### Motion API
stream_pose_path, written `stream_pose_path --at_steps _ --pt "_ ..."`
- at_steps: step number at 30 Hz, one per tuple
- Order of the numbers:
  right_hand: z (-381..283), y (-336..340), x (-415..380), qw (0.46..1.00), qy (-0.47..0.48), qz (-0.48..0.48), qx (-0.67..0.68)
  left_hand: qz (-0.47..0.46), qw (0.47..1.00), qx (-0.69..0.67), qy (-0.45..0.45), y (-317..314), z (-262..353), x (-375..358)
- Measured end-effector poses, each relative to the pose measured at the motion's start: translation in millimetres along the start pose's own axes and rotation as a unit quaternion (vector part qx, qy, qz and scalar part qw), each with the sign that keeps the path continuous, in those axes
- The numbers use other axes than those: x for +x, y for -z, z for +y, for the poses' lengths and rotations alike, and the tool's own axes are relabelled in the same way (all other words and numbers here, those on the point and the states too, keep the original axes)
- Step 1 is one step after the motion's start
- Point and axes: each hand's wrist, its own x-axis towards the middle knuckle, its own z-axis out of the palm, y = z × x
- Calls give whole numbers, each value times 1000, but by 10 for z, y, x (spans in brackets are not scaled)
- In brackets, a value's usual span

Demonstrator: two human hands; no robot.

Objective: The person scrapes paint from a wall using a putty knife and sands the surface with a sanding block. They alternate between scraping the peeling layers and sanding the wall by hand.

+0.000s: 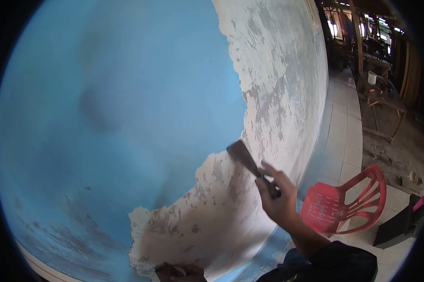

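My right hand grips the handle of a dark metal scraper. Its blade lies against the wall, right at the edge where the blue paint meets the bare scraped plaster. My left hand shows only partly at the bottom edge, fingers curled and resting on the wall near the lower rim of the stripped patch. Whether it holds anything is not visible.
A red plastic chair stands on the white tiled floor to the right of me. Further back right are a wooden bench and timber posts. A dark object with a pink part lies at the far right.
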Motion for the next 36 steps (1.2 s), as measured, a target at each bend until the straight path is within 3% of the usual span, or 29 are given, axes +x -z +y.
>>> stream_pose_path --at_steps 1,2,3,8,14,16,19,21,25,28,32,33,36 --pt "20 -13 15 1000 5 7 8 2 994 96 -60 -37 75 -78" --pt "39 -25 27 1000 7 14 12 -3 998 50 -29 -16 108 -75" --pt "52 -33 66 1000 11 24 11 -11 995 -88 55 61 132 24" --pt "85 -14 169 999 20 33 -3 33 972 -213 98 281 211 349" --pt "230 13 -175 998 46 -21 31 49 924 -345 158 263 118 213" --pt "225 113 -258 998 25 -50 33 47 907 -379 176 183 82 44" --pt "243 316 -368 992 -28 -118 24 31 885 -406 227 447 -11 700" --pt "354 479 -494 987 -48 -156 3 29 884 -415 213 607 -5 684" --pt "598 851 -714 961 -71 -262 -53 -43 815 -505 281 870 -111 714" --pt "648 1082 -848 922 -180 -338 -56 -87 747 -572 329 1241 -370 1040" --pt "1000 1185 -1030 918 -119 -377 -25 -119 693 -640 309 1633 -768 1417" --pt "925 1193 -975 912 -124 -390 -14 -75 676 -651 336 1743 -803 1577" --pt "718 1243 -796 895 -153 -419 20 -92 673 -679 278 1974 -928 1700"
